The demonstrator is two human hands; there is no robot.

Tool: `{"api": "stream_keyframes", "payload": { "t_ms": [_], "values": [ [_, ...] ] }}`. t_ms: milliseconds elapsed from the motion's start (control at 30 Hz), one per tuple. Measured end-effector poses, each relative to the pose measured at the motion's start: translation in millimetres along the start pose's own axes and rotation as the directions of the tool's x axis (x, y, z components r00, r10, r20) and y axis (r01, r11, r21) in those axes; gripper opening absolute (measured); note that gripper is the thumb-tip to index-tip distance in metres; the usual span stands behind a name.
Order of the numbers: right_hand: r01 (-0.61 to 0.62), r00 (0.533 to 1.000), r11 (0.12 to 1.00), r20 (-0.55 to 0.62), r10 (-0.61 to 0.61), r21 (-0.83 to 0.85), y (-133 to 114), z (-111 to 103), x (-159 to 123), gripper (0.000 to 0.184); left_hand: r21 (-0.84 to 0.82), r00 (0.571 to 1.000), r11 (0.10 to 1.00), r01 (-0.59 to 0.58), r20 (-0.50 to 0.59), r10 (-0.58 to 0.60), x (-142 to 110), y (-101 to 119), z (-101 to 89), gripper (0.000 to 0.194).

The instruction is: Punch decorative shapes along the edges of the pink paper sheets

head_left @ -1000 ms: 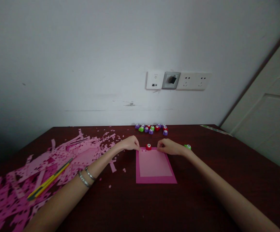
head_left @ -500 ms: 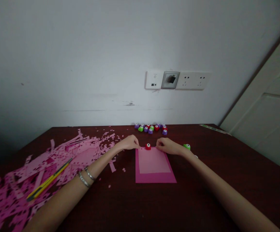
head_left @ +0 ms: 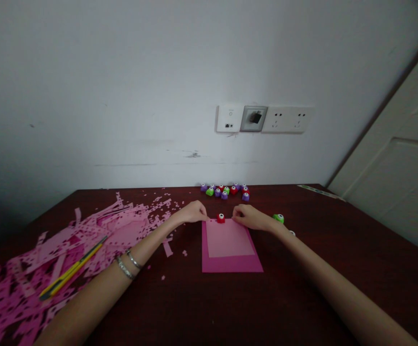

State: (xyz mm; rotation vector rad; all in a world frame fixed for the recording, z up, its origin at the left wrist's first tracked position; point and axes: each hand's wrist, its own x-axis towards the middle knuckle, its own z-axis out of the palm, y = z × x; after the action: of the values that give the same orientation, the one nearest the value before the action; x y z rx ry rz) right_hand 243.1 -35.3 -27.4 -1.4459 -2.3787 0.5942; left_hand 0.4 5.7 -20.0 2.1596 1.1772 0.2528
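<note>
A light pink sheet of paper lies over a larger magenta sheet, whose border shows widest along the near edge. At the far left corner, my left hand pinches the light pink sheet between closed fingers. My right hand is closed at the sheet's far right corner, fingertips on the paper. Between the two hands, a small red craft punch sits at the sheets' far edge. Just beyond my right wrist is a green punch; a whitish round thing is partly hidden by the forearm.
Several purple, red and green punches stand by the wall. Pink paper scraps and tiny cut-outs cover the table's left side, with a yellow craft knife or pencil-like tool on top. A patterned strip, perhaps a ruler, lies back right.
The light pink sheet has slid away from me over the magenta one, baring more magenta at the near edge. Both hands keep their hold near its far corners.
</note>
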Motion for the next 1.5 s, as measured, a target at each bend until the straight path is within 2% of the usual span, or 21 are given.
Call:
{"api": "stream_keyframes", "payload": {
  "t_ms": [200, 300, 400, 467, 567, 733, 933, 1067, 1233, 1367, 1500],
  "values": [
    [-0.003, 1.0, 1.0, -0.009, 0.004, 0.003, -2.5, -3.3, -1.6, 0.016, 0.026, 1.0, 0.999, 0.018, -0.011, -0.018, -1.5, 0.5, -3.7, 0.026],
    [-0.045, 0.995, 0.999, -0.087, 0.046, 0.01, -5.9, -9.8, -2.5, 0.022, 0.067, 0.994, 0.997, 0.044, -0.102, -0.037, -2.9, 1.3, -10.9, 0.031],
    [-0.09, 0.987, 0.994, -0.13, 0.097, 0.055, -13.2, -16.8, -1.8, 0.034, 0.098, 0.985, 0.995, 0.021, -0.171, -0.004, -3.8, 4.1, -18.5, 0.04],
    [-0.12, 0.988, 0.985, -0.078, 0.13, 0.127, -19.8, -20.0, 0.2, 0.042, 0.074, 0.987, 0.997, -0.009, -0.16, 0.02, -4.2, 8.5, -21.4, 0.046],
    [-0.182, 0.983, 0.95, 0.075, 0.168, 0.254, -27.7, -21.7, 6.4, 0.051, 0.013, 0.992, 0.999, -0.044, -0.114, 0.046, -4.2, 18.8, -21.7, 0.049],
    [-0.255, 0.944, 0.907, 0.291, 0.158, 0.336, -30.3, -20.2, 20.1, 0.058, -0.048, 0.998, 0.997, -0.067, 0.01, 0.068, -0.4, 35.0, -18.7, 0.054],
    [-0.353, 0.889, 0.89, 0.401, 0.222, 0.29, -33.9, -18.4, 29.2, 0.052, -0.108, 0.979, 0.993, 0.056, 0.202, -0.033, 11.1, 40.2, -16.7, 0.055],
    [-0.419, 0.843, 0.863, 0.474, 0.254, 0.282, -29.4, -15.0, 35.7, 0.043, -0.138, 0.937, 0.984, 0.111, 0.345, -0.057, 21.8, 36.9, -16.4, 0.055],
    [-0.485, 0.766, 0.834, 0.588, 0.261, 0.261, -24.0, -12.3, 42.4, 0.04, -0.109, 0.819, 0.969, 0.22, 0.56, -0.123, 38.3, 32.5, -17.2, 0.053],
    [-0.512, 0.714, 0.833, 0.642, 0.279, 0.208, -30.3, -16.1, 44.6, 0.04, -0.101, 0.751, 0.955, 0.277, 0.643, -0.15, 48.8, 33.2, -17.6, 0.049],
    [-0.525, 0.692, 0.831, 0.66, 0.292, 0.183, -37.2, -19.0, 47.5, 0.036, -0.111, 0.719, 0.95, 0.293, 0.68, -0.142, 54.7, 33.9, -17.5, 0.046]
  ]
}}
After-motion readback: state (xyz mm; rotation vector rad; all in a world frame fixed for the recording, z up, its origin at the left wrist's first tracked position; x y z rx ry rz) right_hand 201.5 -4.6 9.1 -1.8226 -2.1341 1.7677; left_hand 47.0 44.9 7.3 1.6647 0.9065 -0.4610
